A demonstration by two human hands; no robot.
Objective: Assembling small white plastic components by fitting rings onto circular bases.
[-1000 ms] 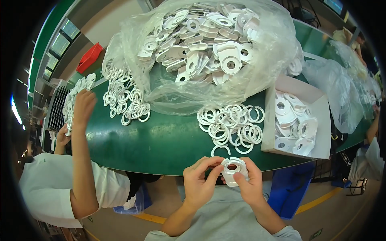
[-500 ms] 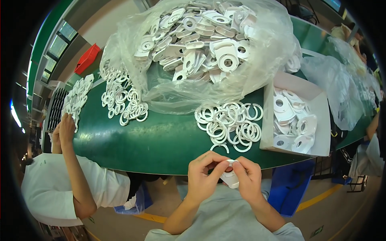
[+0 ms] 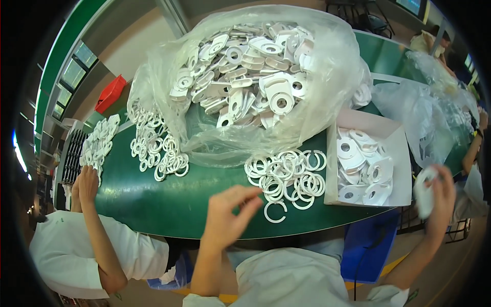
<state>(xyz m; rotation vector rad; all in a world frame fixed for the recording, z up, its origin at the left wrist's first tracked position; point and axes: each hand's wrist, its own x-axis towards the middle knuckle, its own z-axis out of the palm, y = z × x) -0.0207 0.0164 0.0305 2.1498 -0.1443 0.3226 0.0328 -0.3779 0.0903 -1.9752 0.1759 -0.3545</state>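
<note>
Blurred right hand (image 3: 443,197), blurred white part (image 3: 424,194)

A factory workshop is indicated: a long green desk (image 3: 153,199) is heaped with identical white parts (image 3: 276,86) and shared with a co-worker (image 3: 66,256); yellow lines (image 3: 393,265) are marked underfoot.

"What does the wearer have on?"
"A loose, pale grey-green cloth shirt (image 3: 291,279), softly creased across the front."
"And the sleeves?"
"The left sleeve (image 3: 203,301) and right sleeve (image 3: 388,295) are the same pale cloth, leaving both forearms bare."
"Gloves?"
"Left hand (image 3: 227,216) and right hand (image 3: 443,197) are bare."
</note>
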